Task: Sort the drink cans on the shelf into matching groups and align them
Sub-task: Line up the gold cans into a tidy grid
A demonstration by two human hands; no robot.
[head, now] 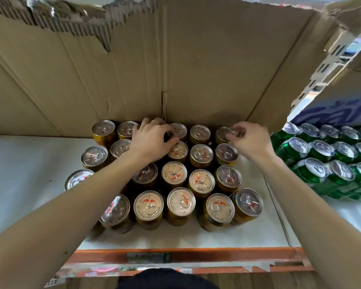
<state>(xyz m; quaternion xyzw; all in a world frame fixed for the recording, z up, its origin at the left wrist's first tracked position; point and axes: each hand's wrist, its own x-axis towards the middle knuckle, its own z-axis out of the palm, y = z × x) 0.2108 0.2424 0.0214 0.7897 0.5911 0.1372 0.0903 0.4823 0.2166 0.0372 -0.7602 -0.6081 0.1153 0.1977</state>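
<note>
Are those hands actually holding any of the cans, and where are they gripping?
Yes, it seems. The left hand closes its fingers over the top of a gold can in the back rows; the right hand pinches the top rim of the back corner can.

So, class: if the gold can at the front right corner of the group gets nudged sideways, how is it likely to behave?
The front-right gold can already seems to lean outward, so it may tip rather than slide. Once on its round side it would probably roll along the smooth white shelf. Its lid seems unopened, so it is likely full and heavy for its size.
</note>
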